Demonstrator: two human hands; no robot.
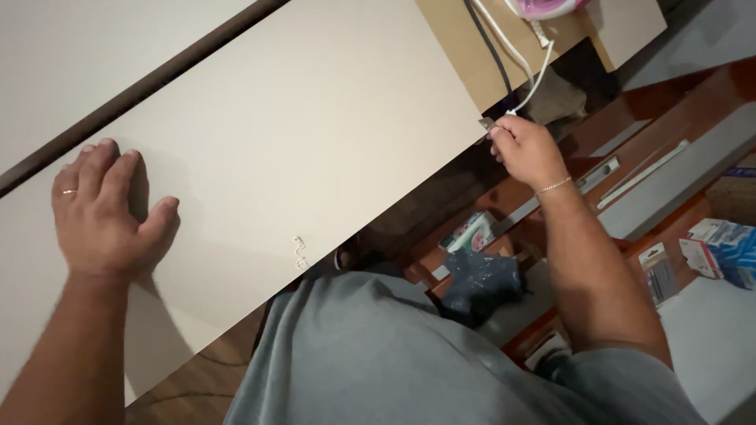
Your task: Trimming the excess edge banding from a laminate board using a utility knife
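Observation:
A long cream board runs across the view from lower left to upper right. My left hand, with a ring on one finger, lies flat and spread on the board's left part. My right hand, with a thin bracelet at the wrist, is closed at the board's right end corner, pinching a small grey metal piece there. A white cable runs past that hand's fingers; whether the hand grips it too I cannot tell. A small squiggly mark or bit lies near the board's near edge.
A cardboard sheet with a dark cable and a pink-and-white appliance lies beyond the board's end. Below, on a reddish wood floor, lie grey boards, a dark plastic bag, small boxes and packets.

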